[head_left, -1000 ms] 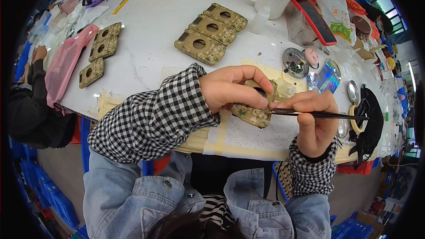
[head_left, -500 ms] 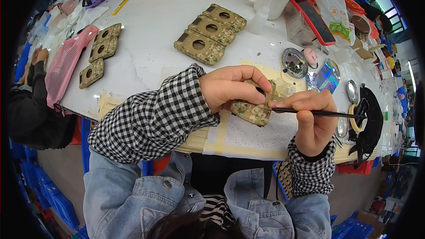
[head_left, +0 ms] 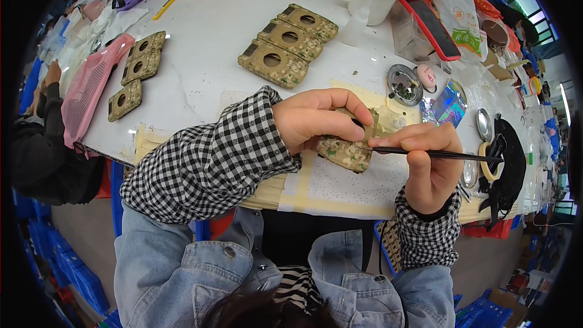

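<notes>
Over the near part of the white table, my left hand grips a small camouflage-patterned case between thumb and fingers. Part of the case is hidden by those fingers. My right hand pinches a fine paintbrush with a slim black handle, held nearly level. Its thin tip meets the case close to my left thumb; the tip itself is too small to make out. Below the case lies a white sheet with yellowish tape around it, dotted with tiny specks. Several matching cases with round holes lie in a row beyond my left hand.
More camouflage cases lie at left beside a pink mesh pouch. A round metal tin holds dark bits. Behind it stand a white mug and a red-edged phone. A co-worker's hand shows at far left.
My two hands, the case and the paintbrush stay almost still. At far left, the co-worker's hand has shifted slightly.
</notes>
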The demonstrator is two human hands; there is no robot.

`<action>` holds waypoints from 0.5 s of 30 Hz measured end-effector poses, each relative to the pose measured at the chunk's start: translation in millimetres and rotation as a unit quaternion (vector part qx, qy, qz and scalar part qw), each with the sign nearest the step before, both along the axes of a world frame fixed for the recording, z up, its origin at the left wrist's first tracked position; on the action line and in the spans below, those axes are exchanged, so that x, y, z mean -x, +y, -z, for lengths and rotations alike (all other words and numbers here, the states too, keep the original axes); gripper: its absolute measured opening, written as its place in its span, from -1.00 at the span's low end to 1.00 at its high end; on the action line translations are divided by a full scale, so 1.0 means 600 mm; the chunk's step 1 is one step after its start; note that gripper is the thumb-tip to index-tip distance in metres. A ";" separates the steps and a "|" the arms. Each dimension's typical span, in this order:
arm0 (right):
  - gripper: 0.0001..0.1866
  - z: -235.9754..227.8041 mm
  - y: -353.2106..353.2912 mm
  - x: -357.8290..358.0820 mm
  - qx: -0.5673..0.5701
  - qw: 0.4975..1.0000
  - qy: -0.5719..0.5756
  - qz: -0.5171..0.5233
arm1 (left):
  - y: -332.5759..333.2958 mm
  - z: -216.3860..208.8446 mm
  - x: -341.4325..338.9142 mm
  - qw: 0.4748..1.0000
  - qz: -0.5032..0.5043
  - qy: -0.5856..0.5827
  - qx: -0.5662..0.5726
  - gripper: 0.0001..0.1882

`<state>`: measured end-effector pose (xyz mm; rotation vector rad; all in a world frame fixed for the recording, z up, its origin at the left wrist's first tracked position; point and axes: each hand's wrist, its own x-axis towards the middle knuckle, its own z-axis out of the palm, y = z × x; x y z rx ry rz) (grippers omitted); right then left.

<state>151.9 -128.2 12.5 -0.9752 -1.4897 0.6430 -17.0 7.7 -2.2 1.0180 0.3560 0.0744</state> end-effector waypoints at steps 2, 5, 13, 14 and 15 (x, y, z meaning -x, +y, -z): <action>-0.86 0.001 0.000 0.001 0.000 1.000 0.014 -0.002 | 0.000 0.001 0.000 1.000 0.001 -0.002 -0.004 -0.70; -0.86 0.000 -0.001 0.002 0.002 1.000 0.018 -0.002 | 0.001 0.002 0.000 1.000 0.002 -0.001 -0.009 -0.70; -0.84 0.001 -0.001 0.001 0.001 1.000 0.008 -0.001 | 0.001 0.001 0.001 1.000 0.001 0.002 -0.004 -0.70; -0.84 0.001 0.000 0.001 0.001 1.000 0.007 -0.002 | 0.001 0.001 0.001 1.000 0.000 0.003 -0.005 -0.70; -0.84 0.001 0.000 0.001 0.001 1.000 0.006 -0.002 | 0.001 0.001 0.001 1.000 -0.001 0.004 -0.007 -0.70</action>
